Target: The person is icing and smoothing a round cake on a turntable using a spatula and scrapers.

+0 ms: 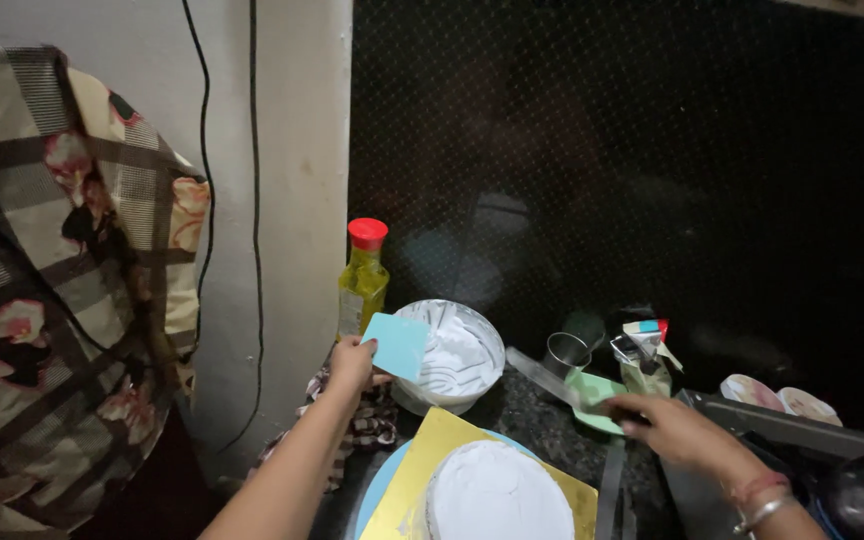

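Left hand raised over the tabletop, grip closed on a pale blue scraper card, pinched at its lower left corner, card tilted in front of the bowl of white cream. Right hand out to the side, grip wrapped round the handle of a long flat palette knife; blade points back toward the bowl, low over a small green dish. White-iced round cake sits on a gold board, that on a blue turntable, near bottom edge, between the forearms. Judgement: smoothing stage; best to hold the card upright against the cake side, steady pressure, and wipe both tools clean on the bowl rim between passes. Oil bottle with red cap just behind left hand; steel cup and small cartons beyond the blade. Dim light; blade tip hard to make out.
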